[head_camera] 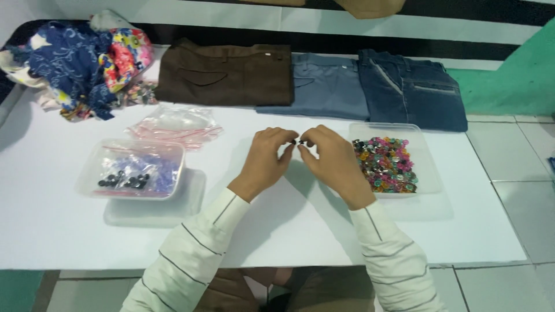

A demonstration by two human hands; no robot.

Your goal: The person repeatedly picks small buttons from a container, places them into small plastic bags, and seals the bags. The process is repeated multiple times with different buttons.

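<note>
Head view of a person seated at a white table (pixel 69 231). The left hand (pixel 266 159) and right hand (pixel 332 162) meet at the table's middle, fingertips pinched together on a small dark fastener (pixel 298 141) held between them just above the surface; both hands are closed on this piece, though whether it is one part or two halves is too small to tell. Just beyond the right hand's outer side lies a clear tray (pixel 430 173) filled with multicoloured small fasteners (pixel 387 164). Well off the left hand's outer side stands a clear tub (pixel 92 167) holding dark fasteners (pixel 124 182) and a bluish bag, resting on a flat lid (pixel 191 202). Ahead of the left hand lie empty zip bags (pixel 176 124). Farther ahead of both hands, folded trousers sit in a row: brown (pixel 225 75), grey-blue (pixel 326 86) and dark denim (pixel 413 92); a heap of patterned cloth (pixel 81 63) lies far off to the left. Judged step: pairing or pressing together a fastener picked from the stock. The next move would call for a fine, aligned squeeze between thumb and forefinger, with the piece kept from slipping.
</note>
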